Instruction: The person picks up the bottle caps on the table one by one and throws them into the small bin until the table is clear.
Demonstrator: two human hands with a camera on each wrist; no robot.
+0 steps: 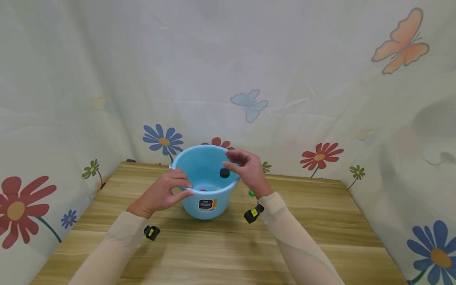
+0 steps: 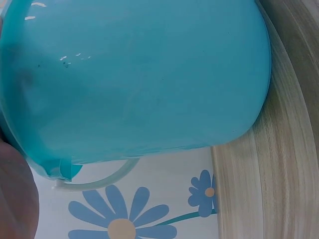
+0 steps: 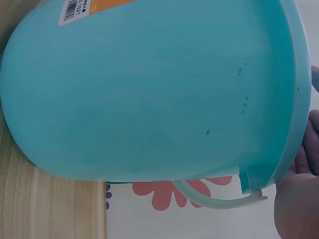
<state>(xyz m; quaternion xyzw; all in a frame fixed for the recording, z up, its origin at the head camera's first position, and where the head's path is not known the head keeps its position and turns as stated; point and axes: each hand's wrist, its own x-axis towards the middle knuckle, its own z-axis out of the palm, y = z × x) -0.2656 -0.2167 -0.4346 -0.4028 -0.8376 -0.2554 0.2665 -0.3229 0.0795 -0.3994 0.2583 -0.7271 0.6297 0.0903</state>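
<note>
A light blue bucket (image 1: 206, 206) stands upright on the wooden table, its mouth turned up and a label on its front. My left hand (image 1: 165, 192) grips the front-left rim, thumb and fingers meeting at the edge. Over the right rim, my right hand (image 1: 247, 168) has its fingers spread from the thumb in a loose curve, with nothing between them. Just below that thumb, within the bucket's mouth, is a small black round object (image 1: 224, 173), apart from the hand; whether it touches the bucket wall I cannot tell. A bit of red (image 1: 203, 190) shows low inside, mostly hidden by the front rim.
A small green object (image 1: 251, 193) lies on the table (image 1: 303, 221) right of the bucket, partly behind my right wrist. The bucket's pale handle (image 3: 219, 201) hangs at its far side. A flower-printed curtain (image 1: 199, 79) closes off the back and sides.
</note>
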